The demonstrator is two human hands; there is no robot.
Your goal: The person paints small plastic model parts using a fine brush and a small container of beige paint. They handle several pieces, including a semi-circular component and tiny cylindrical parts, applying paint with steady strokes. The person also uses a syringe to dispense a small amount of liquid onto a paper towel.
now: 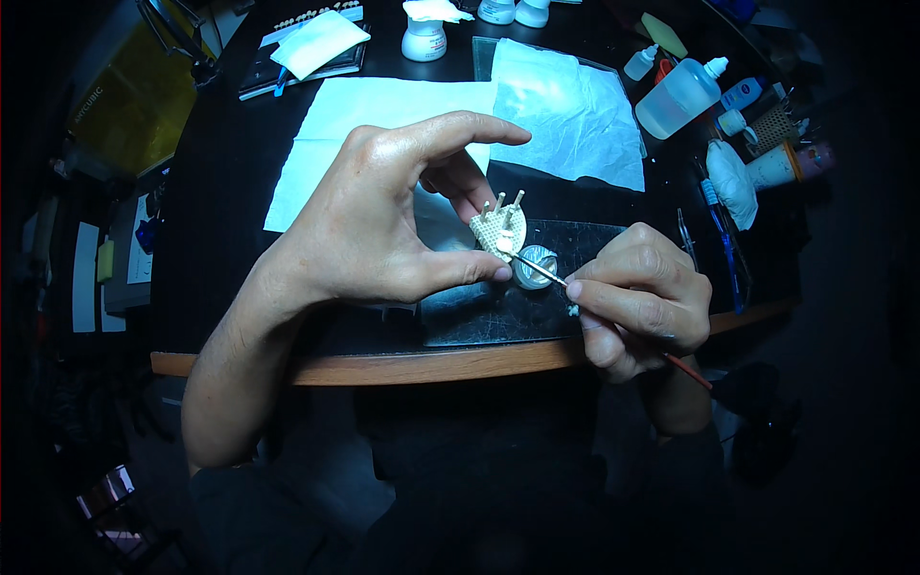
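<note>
Fingers: the left hand (369, 216) grasps a pale perforated holder (490, 232), the thumb at its lower edge and the bent fingers behind its upper left side; the forefinger stretches out above, free of it. The right hand (644, 299) pinches a slim tool (542, 271) by its silver shaft, with the red-brown part emerging below the fingers.

Position: the holder is raised between the two hands, tilted, its pegs (518, 199) pointing away from the left thumb. A small white piece (504, 243) sits on it just above the left thumb tip. The tool's tip meets or nearly meets this piece; contact is too small to confirm. A round glass dish (522, 282) stands below the shaft, just left of the right fingertips, on a dark slab (479, 321). White paper (316, 125) lies beyond the left knuckles.

Progress (judgement): set-up appears complete, with holder taken up, tool in grip and tip brought to the piece. Work on the piece seems under way, not finished. Outstanding: the tool is not yet put down, and piece and holder are not yet released. Surface finish cannot be read, so the remaining amount is undetermined.
</note>
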